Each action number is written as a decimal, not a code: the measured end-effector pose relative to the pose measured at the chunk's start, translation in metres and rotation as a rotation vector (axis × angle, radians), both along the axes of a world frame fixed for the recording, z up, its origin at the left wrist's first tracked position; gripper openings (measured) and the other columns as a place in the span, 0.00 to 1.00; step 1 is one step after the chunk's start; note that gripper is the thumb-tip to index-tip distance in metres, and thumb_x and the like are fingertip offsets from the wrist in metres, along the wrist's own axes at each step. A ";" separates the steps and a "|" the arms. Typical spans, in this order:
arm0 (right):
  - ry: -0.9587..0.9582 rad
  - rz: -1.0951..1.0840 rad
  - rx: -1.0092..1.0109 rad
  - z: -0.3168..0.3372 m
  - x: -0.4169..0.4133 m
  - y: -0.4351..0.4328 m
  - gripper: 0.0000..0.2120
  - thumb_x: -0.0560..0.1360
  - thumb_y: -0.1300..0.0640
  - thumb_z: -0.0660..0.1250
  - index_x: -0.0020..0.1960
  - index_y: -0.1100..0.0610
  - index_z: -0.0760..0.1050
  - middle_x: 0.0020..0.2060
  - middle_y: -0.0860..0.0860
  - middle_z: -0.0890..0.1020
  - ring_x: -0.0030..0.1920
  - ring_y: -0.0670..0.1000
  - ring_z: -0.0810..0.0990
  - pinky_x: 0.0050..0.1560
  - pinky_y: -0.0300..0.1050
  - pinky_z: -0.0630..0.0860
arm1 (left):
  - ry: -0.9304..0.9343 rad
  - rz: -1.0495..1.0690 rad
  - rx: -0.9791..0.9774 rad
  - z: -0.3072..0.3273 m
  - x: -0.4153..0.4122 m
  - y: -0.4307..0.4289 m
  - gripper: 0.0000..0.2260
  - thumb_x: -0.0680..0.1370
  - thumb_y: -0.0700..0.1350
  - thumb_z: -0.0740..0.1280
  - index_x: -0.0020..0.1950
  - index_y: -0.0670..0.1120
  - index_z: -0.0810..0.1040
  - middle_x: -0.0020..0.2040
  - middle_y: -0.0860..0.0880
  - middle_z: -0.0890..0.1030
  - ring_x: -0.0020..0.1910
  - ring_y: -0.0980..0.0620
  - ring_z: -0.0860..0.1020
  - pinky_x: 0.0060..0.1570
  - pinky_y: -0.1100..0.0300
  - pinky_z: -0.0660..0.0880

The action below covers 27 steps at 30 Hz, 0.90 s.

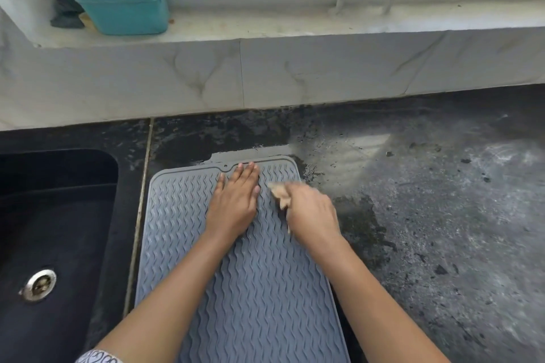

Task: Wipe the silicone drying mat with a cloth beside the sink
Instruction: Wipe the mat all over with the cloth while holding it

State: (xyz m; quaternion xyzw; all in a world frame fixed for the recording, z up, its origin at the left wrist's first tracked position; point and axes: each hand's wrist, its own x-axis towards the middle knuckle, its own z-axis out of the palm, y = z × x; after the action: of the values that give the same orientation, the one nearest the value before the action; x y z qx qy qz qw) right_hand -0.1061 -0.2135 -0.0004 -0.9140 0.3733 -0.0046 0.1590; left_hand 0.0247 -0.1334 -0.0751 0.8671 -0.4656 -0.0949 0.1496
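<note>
Mat looks mostly unwiped: left hand flat at twelve o'clock, right hand gripping cloth at one o'clock.

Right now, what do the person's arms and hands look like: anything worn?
Left hand and right hand are bare up the forearms: no gloves, rings or watch visible. A white sleeve with dark swirl print shows on the upper left arm.

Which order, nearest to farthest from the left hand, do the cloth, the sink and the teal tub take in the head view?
1. Cloth, just right of the left hand, gripped by the right hand.
2. Sink, left of the mat.
3. Teal tub, on the back ledge.
</note>
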 end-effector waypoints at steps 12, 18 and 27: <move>0.160 -0.035 -0.057 -0.037 0.007 0.010 0.24 0.65 0.63 0.75 0.58 0.70 0.76 0.57 0.67 0.78 0.57 0.62 0.79 0.46 0.50 0.81 | -0.012 0.061 0.003 0.004 -0.004 -0.001 0.23 0.83 0.50 0.48 0.78 0.51 0.50 0.79 0.55 0.50 0.77 0.56 0.47 0.74 0.51 0.41; 0.014 -0.050 -0.034 -0.004 -0.002 -0.001 0.19 0.77 0.66 0.56 0.67 0.59 0.67 0.66 0.57 0.72 0.65 0.55 0.71 0.60 0.46 0.69 | 0.009 0.070 -0.027 0.003 -0.002 -0.001 0.23 0.83 0.51 0.49 0.78 0.51 0.51 0.78 0.54 0.52 0.77 0.57 0.48 0.74 0.52 0.41; 0.010 0.090 0.044 -0.052 0.034 -0.028 0.31 0.79 0.41 0.49 0.77 0.55 0.49 0.77 0.55 0.50 0.76 0.55 0.45 0.74 0.54 0.47 | 0.010 0.135 -0.040 0.005 -0.004 -0.001 0.23 0.83 0.49 0.49 0.78 0.49 0.53 0.78 0.53 0.54 0.77 0.56 0.50 0.74 0.50 0.41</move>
State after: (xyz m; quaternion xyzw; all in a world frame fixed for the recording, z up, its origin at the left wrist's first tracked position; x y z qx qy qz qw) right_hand -0.0723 -0.2415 -0.0525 -0.9261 0.3326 0.0153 0.1773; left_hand 0.0212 -0.1340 -0.0702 0.8928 -0.4073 -0.0797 0.1753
